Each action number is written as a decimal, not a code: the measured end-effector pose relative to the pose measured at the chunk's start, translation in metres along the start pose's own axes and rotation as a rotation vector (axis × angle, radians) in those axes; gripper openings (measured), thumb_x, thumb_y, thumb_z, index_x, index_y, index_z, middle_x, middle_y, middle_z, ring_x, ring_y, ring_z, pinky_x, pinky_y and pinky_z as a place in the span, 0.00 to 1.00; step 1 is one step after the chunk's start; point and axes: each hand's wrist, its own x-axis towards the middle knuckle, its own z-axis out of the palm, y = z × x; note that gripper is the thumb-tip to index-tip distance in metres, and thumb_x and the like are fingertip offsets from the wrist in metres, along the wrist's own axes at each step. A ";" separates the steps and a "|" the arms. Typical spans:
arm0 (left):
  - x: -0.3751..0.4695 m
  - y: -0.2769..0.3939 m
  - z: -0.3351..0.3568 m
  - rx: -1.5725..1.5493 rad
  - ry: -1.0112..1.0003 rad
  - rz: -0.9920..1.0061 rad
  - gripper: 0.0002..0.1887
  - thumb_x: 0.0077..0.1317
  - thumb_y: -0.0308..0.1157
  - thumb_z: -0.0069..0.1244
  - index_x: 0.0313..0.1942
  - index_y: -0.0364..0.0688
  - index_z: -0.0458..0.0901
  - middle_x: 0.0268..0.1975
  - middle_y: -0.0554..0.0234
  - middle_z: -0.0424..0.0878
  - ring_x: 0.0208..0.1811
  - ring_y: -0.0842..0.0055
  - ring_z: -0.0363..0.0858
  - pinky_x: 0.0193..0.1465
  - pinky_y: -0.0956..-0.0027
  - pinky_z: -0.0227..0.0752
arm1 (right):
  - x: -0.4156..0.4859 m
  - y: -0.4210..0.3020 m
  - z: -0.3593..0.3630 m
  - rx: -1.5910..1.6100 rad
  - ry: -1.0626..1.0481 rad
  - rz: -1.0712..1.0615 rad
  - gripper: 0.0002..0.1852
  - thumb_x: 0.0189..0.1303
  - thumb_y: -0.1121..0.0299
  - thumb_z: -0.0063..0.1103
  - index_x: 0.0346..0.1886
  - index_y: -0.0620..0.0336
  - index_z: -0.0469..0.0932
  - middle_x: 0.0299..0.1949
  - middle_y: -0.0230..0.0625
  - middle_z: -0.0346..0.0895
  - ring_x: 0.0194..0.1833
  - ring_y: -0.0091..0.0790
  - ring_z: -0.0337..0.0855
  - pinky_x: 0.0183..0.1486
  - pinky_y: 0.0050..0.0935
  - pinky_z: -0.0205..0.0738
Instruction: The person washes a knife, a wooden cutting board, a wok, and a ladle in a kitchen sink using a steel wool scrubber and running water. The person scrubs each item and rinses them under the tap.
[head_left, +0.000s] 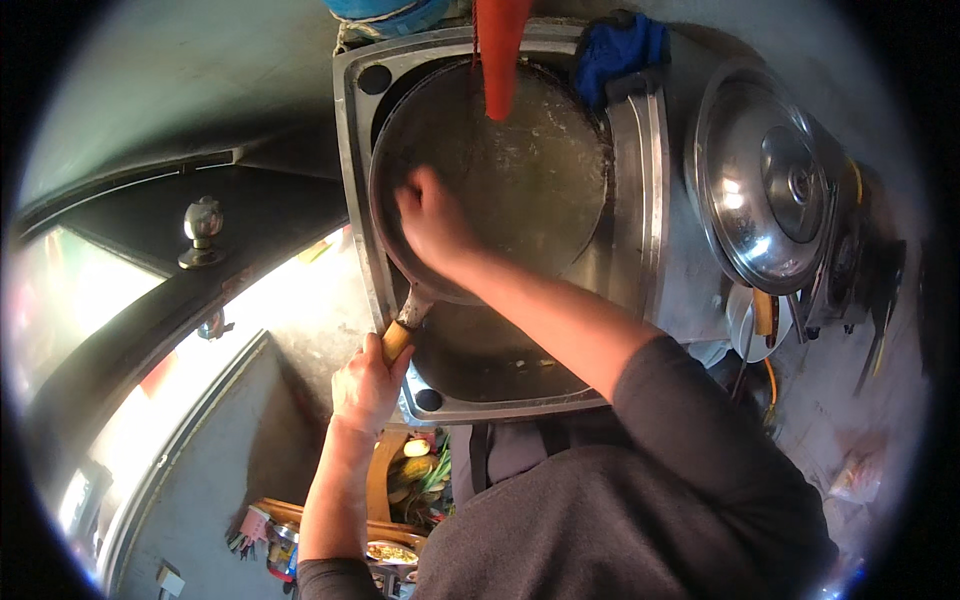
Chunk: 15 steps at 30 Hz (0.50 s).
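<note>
A large dark metal wok (547, 180) lies tilted in a stainless steel sink (656, 195). My left hand (367, 386) is wrapped around the wok's wooden handle (395, 343), just outside the sink's left rim. My right hand (435, 217) is down inside the wok near its left wall, blurred and curled like a fist. Whether it holds something there is hidden. A red tube (502, 52) hangs over the wok's far part. In the sink's near part, a few pale scraps (534, 364) lie at the bottom.
A blue cloth or glove (622, 56) drapes over the far right sink corner. Behind stands a blue container (386, 15). At right are a shiny metal lid (772, 180) and hanging utensils. Vegetables (420, 472) lie below the sink. A metal knob (202, 225) tops the railing at left.
</note>
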 end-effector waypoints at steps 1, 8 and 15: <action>0.001 0.000 0.000 0.007 -0.007 0.006 0.21 0.67 0.50 0.54 0.37 0.40 0.70 0.28 0.44 0.83 0.29 0.46 0.83 0.32 0.48 0.76 | 0.020 -0.008 0.004 0.093 0.172 -0.003 0.12 0.67 0.65 0.54 0.44 0.65 0.74 0.38 0.52 0.80 0.40 0.52 0.82 0.47 0.43 0.74; 0.006 0.001 -0.003 0.050 -0.071 -0.004 0.21 0.67 0.50 0.53 0.38 0.41 0.70 0.26 0.44 0.83 0.28 0.45 0.83 0.32 0.48 0.77 | 0.009 0.024 0.017 -0.012 0.104 -0.197 0.07 0.66 0.71 0.54 0.42 0.65 0.73 0.38 0.54 0.79 0.43 0.56 0.81 0.47 0.44 0.74; 0.008 0.000 -0.004 0.026 -0.094 -0.009 0.20 0.68 0.48 0.53 0.48 0.42 0.73 0.28 0.43 0.84 0.31 0.45 0.83 0.32 0.48 0.77 | 0.045 -0.012 0.007 0.320 0.554 -0.130 0.06 0.67 0.71 0.50 0.38 0.65 0.73 0.33 0.50 0.78 0.37 0.49 0.79 0.44 0.39 0.72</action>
